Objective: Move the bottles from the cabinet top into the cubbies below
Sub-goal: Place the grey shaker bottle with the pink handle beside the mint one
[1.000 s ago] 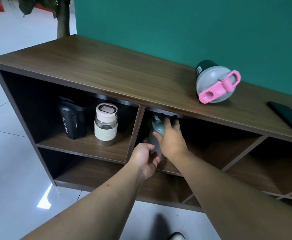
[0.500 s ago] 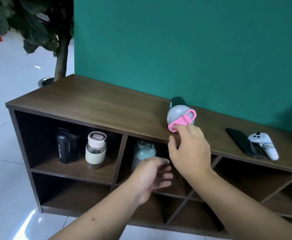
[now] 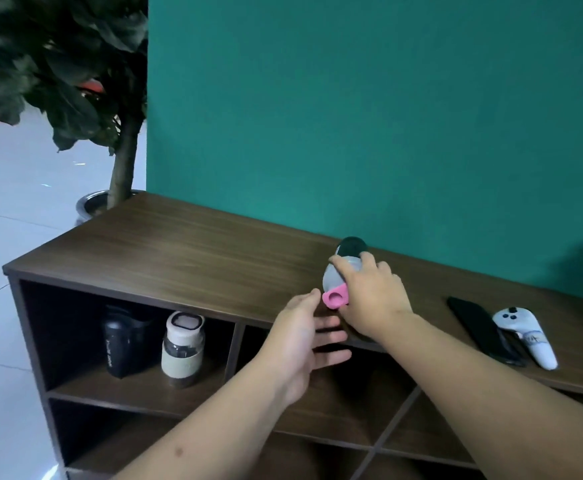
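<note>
Your right hand (image 3: pixel 369 299) is closed over the grey bottle (image 3: pixel 331 280) with the pink loop, which lies on its side on the cabinet top (image 3: pixel 186 258), near the front edge and roughly midway along it. With the bottle lying down, gripping it from above over the body looks like the surest way to lift it. Your left hand (image 3: pixel 300 344) hangs spread and empty just below the front edge, likely placed to take the bottle's weight on the way down. In the upper-left cubby (image 3: pixel 75 341) a black bottle (image 3: pixel 124 341) and a glass bottle (image 3: pixel 182 348) stand upright side by side. A phone (image 3: pixel 480 327) and a white controller (image 3: pixel 525 334) lie toward the top's right end, clear of your reach.
</note>
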